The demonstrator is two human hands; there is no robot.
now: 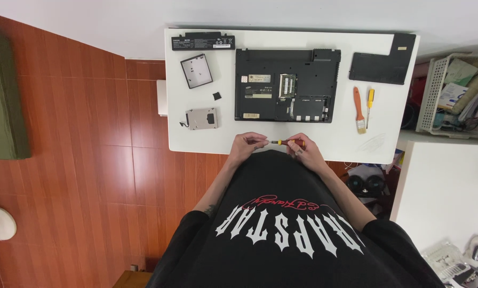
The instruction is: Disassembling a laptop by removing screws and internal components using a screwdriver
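Note:
A black laptop (287,85) lies upside down on the white table (335,138), its underside open. In front of it I hold a small screwdriver with a red handle (288,142) level between both hands. My right hand (303,149) grips the handle. My left hand (248,144) pinches the metal tip end. Both hands hover at the table's near edge, just above my black shirt.
On the table lie a long black battery (202,41), a square black cover (196,70), a silver drive (201,118), a black panel (383,60), an orange-handled brush (359,109) and a yellow screwdriver (369,104). A white basket (455,96) stands at the right.

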